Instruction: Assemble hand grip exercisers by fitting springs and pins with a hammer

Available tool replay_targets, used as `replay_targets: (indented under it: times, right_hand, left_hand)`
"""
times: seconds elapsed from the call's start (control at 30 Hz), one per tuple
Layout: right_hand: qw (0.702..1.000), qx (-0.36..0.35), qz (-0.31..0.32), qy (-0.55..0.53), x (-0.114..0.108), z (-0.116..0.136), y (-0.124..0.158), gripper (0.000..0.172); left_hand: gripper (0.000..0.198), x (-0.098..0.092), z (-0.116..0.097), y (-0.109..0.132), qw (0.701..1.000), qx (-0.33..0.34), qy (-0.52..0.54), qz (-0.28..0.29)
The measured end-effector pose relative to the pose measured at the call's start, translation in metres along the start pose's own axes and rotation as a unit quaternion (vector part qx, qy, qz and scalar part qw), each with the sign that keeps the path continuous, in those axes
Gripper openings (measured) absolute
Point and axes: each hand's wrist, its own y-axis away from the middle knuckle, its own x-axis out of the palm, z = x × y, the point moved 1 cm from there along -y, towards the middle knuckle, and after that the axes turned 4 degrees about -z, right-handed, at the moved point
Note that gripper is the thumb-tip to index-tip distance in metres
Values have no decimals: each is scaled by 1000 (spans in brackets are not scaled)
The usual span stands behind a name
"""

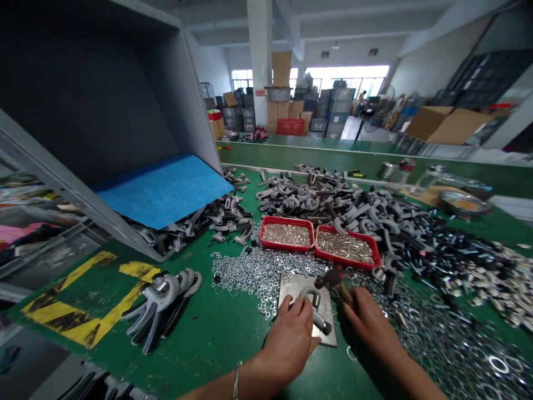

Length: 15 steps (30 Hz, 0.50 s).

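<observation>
My left hand rests on a small metal plate on the green table and pinches a curved grey metal part lying on it. My right hand is closed around the wooden handle of a small hammer, whose dark head sits at the plate's far right corner, just above the part. A bracelet shows on my left wrist.
Two red trays of small metal pieces stand behind the plate, amid loose washers. A heap of grey and black parts fills the table's middle. A tipped grey bin with blue sheet spills parts at left. Stacked assembled pieces lie front left.
</observation>
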Motion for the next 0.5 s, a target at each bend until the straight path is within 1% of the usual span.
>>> replay_targets:
  times: [0.1, 0.17, 0.23, 0.3, 0.37, 0.43, 0.5]
  right_hand:
    - [994, 17, 31, -102, -15, 10, 5, 20]
    - [986, 26, 66, -149, -25, 19, 13, 24]
    - [980, 34, 85, -179, -34, 29, 22, 27]
    - [977, 43, 84, -192, -41, 39, 30, 28]
    - [978, 44, 65, -191, -47, 46, 34, 29]
    - [981, 42, 52, -183, -51, 50, 34, 31]
    - [982, 43, 53, -173, -51, 49, 32, 31]
  left_hand:
    - [55, -1, -3, 6, 999, -43, 13, 4]
    - [53, -3, -5, 6, 998, -53, 14, 16]
    - [50, -4, -6, 5, 998, -53, 10, 27]
    - [48, -5, -6, 4, 998, -49, 7, 30]
    - [47, -4, -6, 3, 999, -44, 6, 22]
    - [47, -2, -6, 4, 999, -38, 0, 13]
    - [47, 0, -6, 5, 999, -34, -7, 9]
